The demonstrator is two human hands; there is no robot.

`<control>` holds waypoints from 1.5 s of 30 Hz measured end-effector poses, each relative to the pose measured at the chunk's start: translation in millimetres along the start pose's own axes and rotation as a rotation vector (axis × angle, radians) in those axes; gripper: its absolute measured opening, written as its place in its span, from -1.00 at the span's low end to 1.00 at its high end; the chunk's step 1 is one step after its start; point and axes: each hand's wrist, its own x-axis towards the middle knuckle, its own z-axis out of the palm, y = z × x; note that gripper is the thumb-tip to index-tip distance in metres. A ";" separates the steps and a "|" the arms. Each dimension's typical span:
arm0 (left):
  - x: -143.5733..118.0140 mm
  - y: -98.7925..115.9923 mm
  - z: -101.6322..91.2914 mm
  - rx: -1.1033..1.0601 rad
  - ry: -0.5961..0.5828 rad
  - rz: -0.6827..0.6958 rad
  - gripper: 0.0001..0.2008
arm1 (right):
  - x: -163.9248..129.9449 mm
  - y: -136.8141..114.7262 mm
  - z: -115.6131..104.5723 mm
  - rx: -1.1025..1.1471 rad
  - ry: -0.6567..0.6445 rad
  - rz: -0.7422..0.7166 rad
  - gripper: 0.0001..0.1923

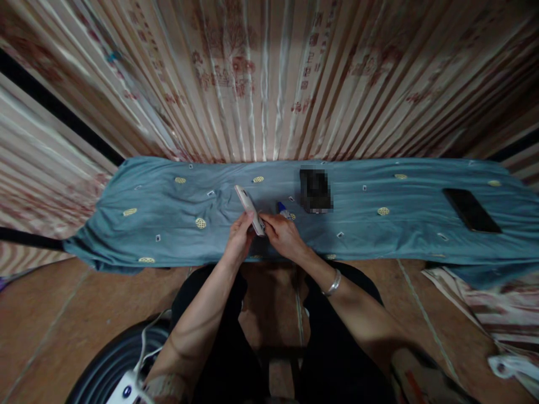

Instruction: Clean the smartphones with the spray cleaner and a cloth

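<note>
Phone (250,210) tilted upright above table (168,224), gripped by left hand (240,238) for steadiness; right hand (283,235) pinching its lower end.

Left of the hands, the blue cloth (160,207) lies open. To the right, a small blue-capped item (283,210) sits just beside them, a dark blurred object (315,191) near, a black phone (470,210) well apart. The curtain (269,78) closes off the far side.

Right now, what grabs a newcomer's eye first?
Both hands meet at centre: the left hand and right hand hold a slim white device above the blue cloth. A dark phone lies far right on it, before a striped curtain.
</note>
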 end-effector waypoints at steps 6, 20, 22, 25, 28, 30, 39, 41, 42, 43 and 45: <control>2.4 1.7 -0.5 -0.012 0.014 -0.001 -0.56 | -6.0 3.3 2.4 0.064 0.031 -0.040 -0.59; 6.4 4.4 -0.2 -0.004 0.077 0.004 -0.49 | -15.3 2.7 -2.8 0.106 0.010 -0.080 -0.61; 6.7 6.0 0.7 -0.005 0.098 -0.006 -0.45 | -16.2 1.9 -3.4 0.109 0.009 -0.078 -0.61; 6.6 8.5 2.0 0.001 0.125 -0.021 -0.44 | -17.7 1.1 -4.6 0.105 -0.004 -0.074 -0.62; 5.8 10.6 3.2 -0.002 0.127 -0.020 -0.45 | -19.5 1.5 -5.2 0.114 0.006 -0.078 -0.64; 5.3 11.6 3.9 -0.004 0.126 -0.021 -0.46 | -20.6 2.2 -4.8 0.128 0.019 -0.092 -0.65; 4.1 11.0 5.6 0.036 0.117 -0.030 -0.49 | -21.3 0.3 -3.6 0.157 0.067 -0.115 -0.72; 4.3 9.8 5.1 0.049 0.114 -0.030 -0.51 | -21.1 -1.6 -4.7 0.160 0.072 -0.117 -0.73; 4.5 9.1 4.6 0.053 0.111 -0.029 -0.52 | -21.0 -2.7 -5.2 0.161 0.074 -0.118 -0.73; 4.7 8.3 4.0 0.055 0.106 -0.028 -0.53 | -20.9 -3.8 -5.6 0.162 0.077 -0.117 -0.73; 5.1 6.5 2.5 0.059 0.095 -0.028 -0.55 | -20.9 -5.6 -6.0 0.166 0.087 -0.114 -0.72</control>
